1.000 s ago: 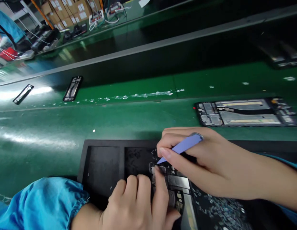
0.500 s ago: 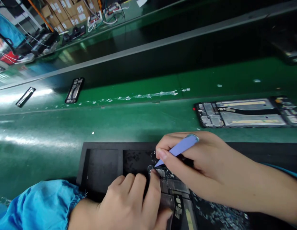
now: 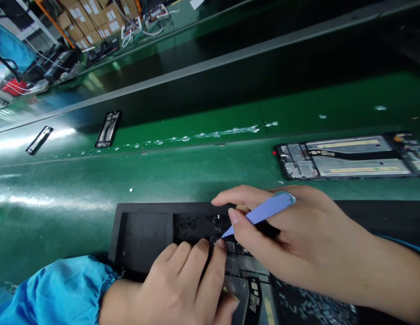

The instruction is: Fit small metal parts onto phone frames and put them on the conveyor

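My right hand (image 3: 291, 230) holds a pair of lavender-blue tweezers (image 3: 271, 209) slanting down to the left. Its thumb lies along them, while the index finger stretches out beyond them. The tip touches or nearly touches the top corner of a phone frame (image 3: 235, 289), close to my left index fingertip. My left hand (image 3: 183, 284) steadies this frame with curled fingers, the index fingertip on its upper edge. Beneath lies a black tray (image 3: 145, 207), with tiny loose pieces (image 3: 215, 222) beside the corner. My hands cover parts of the frame.
Another phone frame (image 3: 348, 158) lies behind my right hand. Two more, a nearer one (image 3: 109, 129) and a farther one (image 3: 39, 140), lie at left on the green surface (image 3: 183, 176). Small clear scraps (image 3: 318, 307) gather at lower right. Cardboard boxes (image 3: 91, 20) stand far back.
My right index finger has straightened and lifted off the tweezers. Their upper end has shifted slightly right, the tip staying near the corner. My left hand keeps its place on the phone frame.
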Demonstrator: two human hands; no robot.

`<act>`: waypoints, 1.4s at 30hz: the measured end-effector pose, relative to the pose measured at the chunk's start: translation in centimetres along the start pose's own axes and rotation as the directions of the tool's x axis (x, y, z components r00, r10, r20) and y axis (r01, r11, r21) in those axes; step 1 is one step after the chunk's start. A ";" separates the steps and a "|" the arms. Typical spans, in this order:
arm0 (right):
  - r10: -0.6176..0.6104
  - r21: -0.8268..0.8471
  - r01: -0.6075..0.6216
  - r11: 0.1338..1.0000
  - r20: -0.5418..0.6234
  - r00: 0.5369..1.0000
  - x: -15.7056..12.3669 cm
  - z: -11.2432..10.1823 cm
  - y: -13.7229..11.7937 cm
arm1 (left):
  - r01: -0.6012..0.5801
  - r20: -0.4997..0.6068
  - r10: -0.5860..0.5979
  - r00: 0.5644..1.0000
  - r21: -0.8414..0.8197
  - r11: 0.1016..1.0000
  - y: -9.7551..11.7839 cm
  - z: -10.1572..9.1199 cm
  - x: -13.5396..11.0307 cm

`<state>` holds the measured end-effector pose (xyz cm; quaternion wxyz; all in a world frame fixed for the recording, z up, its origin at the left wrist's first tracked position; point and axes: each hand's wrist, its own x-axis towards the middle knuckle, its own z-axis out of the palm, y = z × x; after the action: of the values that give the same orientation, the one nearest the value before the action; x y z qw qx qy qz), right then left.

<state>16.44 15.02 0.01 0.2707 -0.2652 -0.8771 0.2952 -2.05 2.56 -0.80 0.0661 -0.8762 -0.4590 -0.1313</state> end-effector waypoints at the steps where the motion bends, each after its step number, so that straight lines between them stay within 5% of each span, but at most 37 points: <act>1: -0.007 -0.024 0.007 1.000 -0.022 1.000 -0.1 0.1 0.0 | -0.008 0.000 0.008 1.000 0.002 1.000 0.0 0.0 0.0; 9: 0.151 0.091 -0.139 0.986 -0.132 0.980 0.7 -0.6 0.9 | -0.016 0.030 0.016 0.999 -0.010 1.000 0.0 -0.1 -0.3; 21: 0.358 0.279 -0.321 0.905 -0.091 0.929 1.9 -0.7 1.9 | -0.085 0.120 0.093 0.988 -0.071 0.994 -0.6 -0.9 -0.2; 27: 0.523 0.360 -0.473 0.804 -0.052 0.851 2.6 -0.8 2.4 | -0.026 0.103 0.036 0.994 -0.101 0.995 -0.4 -0.8 -0.4; 31: 0.498 0.355 -0.445 0.822 -0.070 0.865 3.0 -0.7 3.0 | 0.018 0.106 -0.008 0.994 -0.095 0.995 -0.4 -1.0 -0.9; 33: 0.473 0.365 -0.410 0.836 -0.101 0.875 3.0 -0.7 3.2 | 0.070 0.071 -0.064 0.995 -0.091 0.993 0.6 -1.4 -2.2; 35: 0.470 0.391 -0.396 0.831 -0.114 0.875 2.9 -0.7 3.3 | 0.246 0.055 -0.241 0.969 -0.122 0.962 2.7 -1.8 -3.7; 38: 0.460 0.435 -0.368 0.822 -0.128 0.879 2.9 -0.7 3.3 | 0.534 0.128 -0.518 0.845 -0.172 0.828 7.6 -1.3 -5.6; 42: 0.426 0.506 -0.288 0.813 -0.180 0.886 3.1 0.0 4.0 | 0.668 0.104 -0.669 0.736 -0.269 0.693 13.5 1.3 -5.9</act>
<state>15.47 19.70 -1.63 0.3887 -0.3936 -0.6653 0.5014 6.08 -9.46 -3.70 -0.1143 -0.6489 -0.7215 -0.2128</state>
